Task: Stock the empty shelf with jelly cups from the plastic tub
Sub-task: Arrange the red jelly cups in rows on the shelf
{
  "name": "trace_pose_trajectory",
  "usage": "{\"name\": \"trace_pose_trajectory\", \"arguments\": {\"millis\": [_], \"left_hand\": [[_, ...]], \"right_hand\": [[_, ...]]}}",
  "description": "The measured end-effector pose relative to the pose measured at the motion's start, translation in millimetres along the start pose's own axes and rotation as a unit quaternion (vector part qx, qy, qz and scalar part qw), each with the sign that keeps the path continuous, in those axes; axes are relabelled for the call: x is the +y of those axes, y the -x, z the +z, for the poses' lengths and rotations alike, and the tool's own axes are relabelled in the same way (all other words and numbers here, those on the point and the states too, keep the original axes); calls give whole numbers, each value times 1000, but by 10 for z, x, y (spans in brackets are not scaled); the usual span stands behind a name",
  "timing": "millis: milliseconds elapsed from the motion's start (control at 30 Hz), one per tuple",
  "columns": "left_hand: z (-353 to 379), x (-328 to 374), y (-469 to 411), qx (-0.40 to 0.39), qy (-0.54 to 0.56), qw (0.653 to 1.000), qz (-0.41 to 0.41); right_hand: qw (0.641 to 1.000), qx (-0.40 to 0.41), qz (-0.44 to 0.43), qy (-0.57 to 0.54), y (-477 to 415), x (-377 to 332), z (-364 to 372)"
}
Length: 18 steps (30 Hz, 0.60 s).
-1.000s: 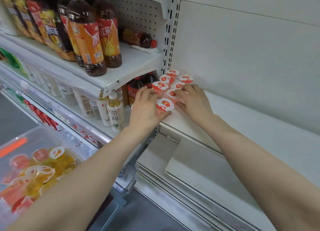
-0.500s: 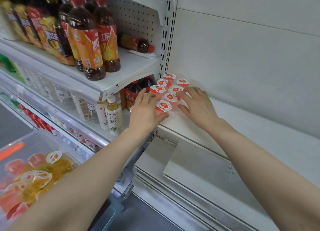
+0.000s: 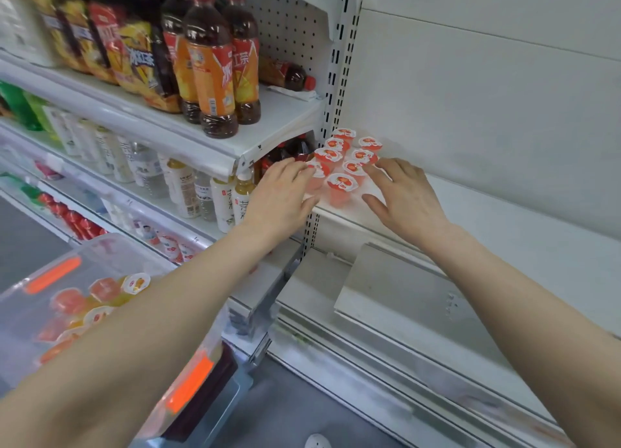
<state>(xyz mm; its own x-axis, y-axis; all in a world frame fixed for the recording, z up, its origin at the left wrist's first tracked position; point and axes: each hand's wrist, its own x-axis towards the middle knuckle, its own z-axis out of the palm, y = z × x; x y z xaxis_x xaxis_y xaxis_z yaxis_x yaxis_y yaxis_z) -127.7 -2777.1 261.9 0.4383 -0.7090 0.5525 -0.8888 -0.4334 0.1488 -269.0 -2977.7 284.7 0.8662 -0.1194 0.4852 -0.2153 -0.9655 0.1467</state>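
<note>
Head view: eight red-lidded jelly cups [image 3: 346, 158] stand in a tight cluster at the left end of the white shelf [image 3: 504, 232], against the slotted upright post [image 3: 331, 88]. The left hand [image 3: 282, 192] lies flat, fingers straight, with its fingertips at the left-hand cups. The right hand [image 3: 406, 199] is spread wide, with its fingertips at the right-hand cups. Neither hand holds anything. Half a second ago both hands closed in on the front cup [image 3: 341, 187]; now it stands free between them, both thumbs drawn off. At lower left the plastic tub [image 3: 67, 257] holds more cups, blurred. Iced-tea bottles [image 3: 211, 78] fill the neighbouring shelf.
</note>
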Motion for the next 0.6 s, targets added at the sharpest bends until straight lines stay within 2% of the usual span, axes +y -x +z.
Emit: {"name": "trace_pose_trajectory", "arguments": {"millis": [133, 367, 600], "left_hand": [[-255, -236, 361, -11, -21, 1000, 16], [-518, -810, 1277, -21, -38, 999, -3], [-595, -1486, 2607, -90, -47, 984, -146]], "right_hand": [[1000, 1, -10, -5, 126, -453, -126], [998, -10, -48, -31, 364, -1437, -24], [986, -62, -115, -107, 564, -2550, 537]]}}
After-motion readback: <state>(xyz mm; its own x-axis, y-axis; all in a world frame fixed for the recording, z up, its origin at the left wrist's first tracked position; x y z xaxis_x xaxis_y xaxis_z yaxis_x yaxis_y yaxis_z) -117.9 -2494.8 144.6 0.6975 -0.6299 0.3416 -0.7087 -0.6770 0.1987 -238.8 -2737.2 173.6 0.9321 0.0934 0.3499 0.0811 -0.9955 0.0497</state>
